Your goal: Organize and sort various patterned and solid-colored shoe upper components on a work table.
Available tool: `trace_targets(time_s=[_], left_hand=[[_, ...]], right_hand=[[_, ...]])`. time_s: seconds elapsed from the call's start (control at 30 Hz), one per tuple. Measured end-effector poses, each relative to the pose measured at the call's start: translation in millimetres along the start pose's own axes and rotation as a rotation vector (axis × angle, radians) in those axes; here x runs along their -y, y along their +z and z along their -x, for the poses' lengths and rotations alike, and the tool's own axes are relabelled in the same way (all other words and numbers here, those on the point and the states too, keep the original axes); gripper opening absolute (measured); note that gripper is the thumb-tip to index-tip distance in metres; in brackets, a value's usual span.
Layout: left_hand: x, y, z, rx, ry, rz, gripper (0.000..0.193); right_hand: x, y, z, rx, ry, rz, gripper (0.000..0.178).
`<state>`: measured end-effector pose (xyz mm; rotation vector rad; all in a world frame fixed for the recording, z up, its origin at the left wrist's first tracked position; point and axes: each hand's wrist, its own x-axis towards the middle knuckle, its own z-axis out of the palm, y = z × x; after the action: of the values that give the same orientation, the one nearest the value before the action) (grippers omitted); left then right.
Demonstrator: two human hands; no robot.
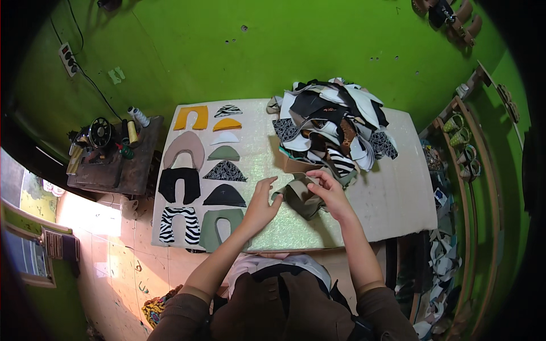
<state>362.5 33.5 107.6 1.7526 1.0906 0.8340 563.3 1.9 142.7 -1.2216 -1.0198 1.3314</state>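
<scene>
My right hand (330, 195) pinches an olive-grey fabric piece (306, 200) between thumb and fingers, over the front middle of the table. The piece is bent and hangs in folds. My left hand (263, 206) is beside it with fingers apart; its thumb comes near the piece's left edge, and I cannot tell if they touch. Left of that hand lie cut shoe-upper pieces: a sage green U-shaped piece (209, 227), a zebra-striped one (191, 213), a black one (170, 184), a dusty pink one (193, 145) and a yellow one (181, 117). Half-moon pieces, including a black one (224, 196), form another column.
A heaped pile of mixed cut pieces (330, 122) covers the table's back middle. The pale tabletop (398, 199) extends right. A sewing machine (98, 136) stands on a dark bench at left. A wooden rack (475, 216) with sandals (459, 135) is at right.
</scene>
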Motion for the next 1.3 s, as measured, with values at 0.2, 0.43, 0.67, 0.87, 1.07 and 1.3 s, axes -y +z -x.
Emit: trace_targets(time_s=[0.2,0.43,0.67,0.87,1.07,1.3], left_hand=[[-33,17,-23,-0.02,0.323,-0.089,0.054],[-30,17,-27,0.284,0.1,0.354,0.048],[-43,39,-17,0.259,-0.117,0.377,0.057],[-41,37,-9,0.146,0.163,0.098,0.059],[-28,14,-14,0.124,-0.205,0.547,0.034],[-15,-6,-13,-0.162,-0.377,0.717,0.039]], right_hand=[[32,-20,-8,0.3,0.009,0.18,0.027],[43,-29,-14,0.354,-0.079,0.091,0.023],[37,-26,-21,0.369,0.234,0.277,0.021],[30,-34,-29,0.388,0.263,0.3,0.021],[-3,-59,-37,0.26,-0.014,0.431,0.021],[-36,-67,0,0.262,-0.574,1.269,0.032]])
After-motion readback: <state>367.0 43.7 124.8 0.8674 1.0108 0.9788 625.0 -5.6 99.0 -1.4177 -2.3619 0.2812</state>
